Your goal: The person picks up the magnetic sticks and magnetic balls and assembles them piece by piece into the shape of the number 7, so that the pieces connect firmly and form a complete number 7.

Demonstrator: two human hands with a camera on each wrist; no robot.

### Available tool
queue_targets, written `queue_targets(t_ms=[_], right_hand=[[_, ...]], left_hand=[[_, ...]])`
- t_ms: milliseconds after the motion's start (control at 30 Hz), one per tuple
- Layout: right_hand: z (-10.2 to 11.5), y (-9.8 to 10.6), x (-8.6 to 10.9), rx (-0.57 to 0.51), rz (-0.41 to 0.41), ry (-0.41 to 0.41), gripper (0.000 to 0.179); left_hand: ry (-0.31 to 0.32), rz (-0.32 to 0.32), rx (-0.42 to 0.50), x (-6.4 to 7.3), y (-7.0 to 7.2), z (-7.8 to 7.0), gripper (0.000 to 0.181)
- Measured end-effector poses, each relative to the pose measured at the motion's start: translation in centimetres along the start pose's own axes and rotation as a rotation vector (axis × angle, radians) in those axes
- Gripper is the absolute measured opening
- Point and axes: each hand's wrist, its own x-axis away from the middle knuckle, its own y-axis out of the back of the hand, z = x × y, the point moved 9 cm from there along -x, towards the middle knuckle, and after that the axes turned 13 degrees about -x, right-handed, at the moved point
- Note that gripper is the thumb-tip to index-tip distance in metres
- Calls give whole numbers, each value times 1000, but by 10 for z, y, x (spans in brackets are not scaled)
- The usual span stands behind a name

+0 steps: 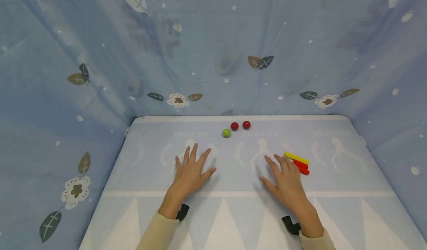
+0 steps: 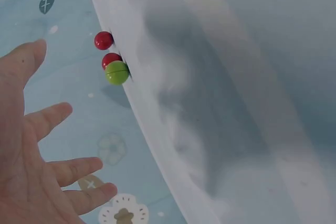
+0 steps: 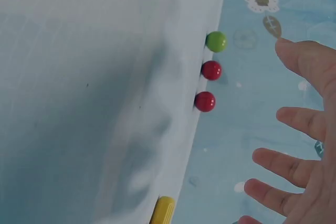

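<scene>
Spreads empty fingers of left hand and right hand over worktop, short of balls near far edge and cloth.

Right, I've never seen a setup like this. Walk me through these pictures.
There is no robot here: you are seeing a person's bare left hand and right hand, with pale sleeves below the wrists. The widest picture comes from a camera worn on the head, looking forward and down. The other two come from cameras worn on each wrist, so each shows its own hand's fingers close up.

On the pale patterned tabletop are a green ball and two red balls near the far edge. A yellow stick and red sticks lie by the right hand, which partly hides them. Both hands have their fingers spread, and neither holds anything.
</scene>
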Motion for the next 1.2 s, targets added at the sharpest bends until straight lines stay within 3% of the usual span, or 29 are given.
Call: queue_targets(t_ms=[467,667,967,1200], right_hand=[[-16,15,11,-37,-119,35,65],[-24,23,15,-59,-182,46,56],[-63,36,26,-192,-223,-141,46],[-92,48,33,-292,-276,-315,31]], left_hand=[[-20,-24,116,-49,1,-4,66],[3,-50,226,-69,-2,-3,60],[61,-9,469,-103,-19,-8,57],[55,12,594,-129,-32,-9,54]])
